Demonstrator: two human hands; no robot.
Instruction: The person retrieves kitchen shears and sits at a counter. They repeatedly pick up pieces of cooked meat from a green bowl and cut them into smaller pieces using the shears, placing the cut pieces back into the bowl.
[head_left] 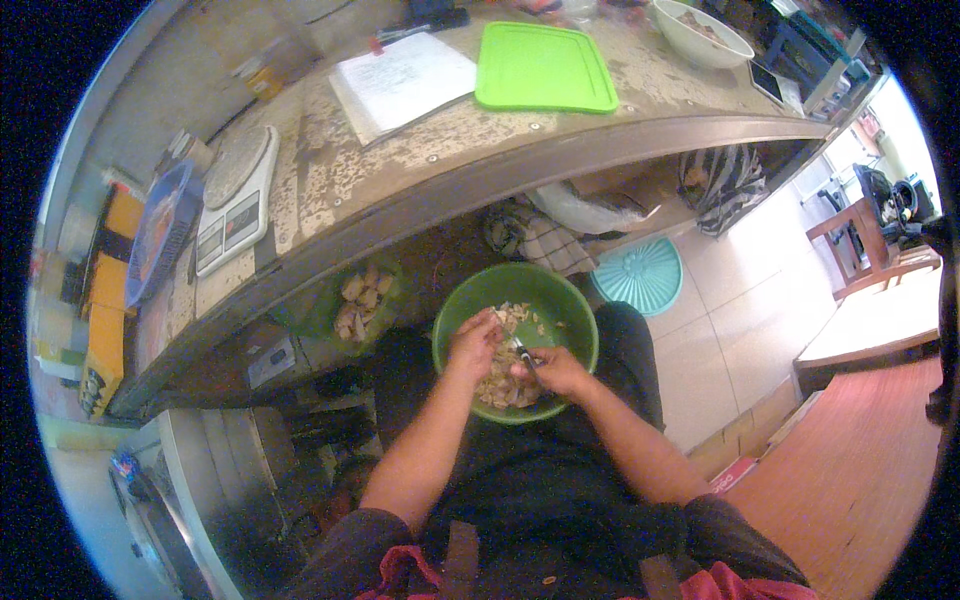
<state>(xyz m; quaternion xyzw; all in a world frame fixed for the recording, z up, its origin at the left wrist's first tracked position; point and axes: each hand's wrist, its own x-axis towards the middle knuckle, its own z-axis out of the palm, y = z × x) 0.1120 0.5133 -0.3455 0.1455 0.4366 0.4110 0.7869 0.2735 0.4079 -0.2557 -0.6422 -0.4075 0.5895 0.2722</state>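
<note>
A green basin (560,290) rests on my lap, between my knees. Small pale cut pieces (510,392), which look like meat, cover part of its bottom. Over the basin my right hand (557,373) is closed round the dark handle of a small knife (524,353), whose blade points up and left toward my other hand. My left hand (474,346) is closed in a pinch on a small pale chunk (500,318) near the blade, partly covered by the fingers. Larger pale chunks (364,300) lie in a green container to the left, beneath the counter.
Ahead runs a worn counter (310,180) with a white scale (238,225), a blue basket (160,230), an open notebook (400,85), a lime-green lid (545,68) and a white bowl (700,38). A turquoise lid (640,275) lies on the floor. Wooden furniture (840,480) stands right.
</note>
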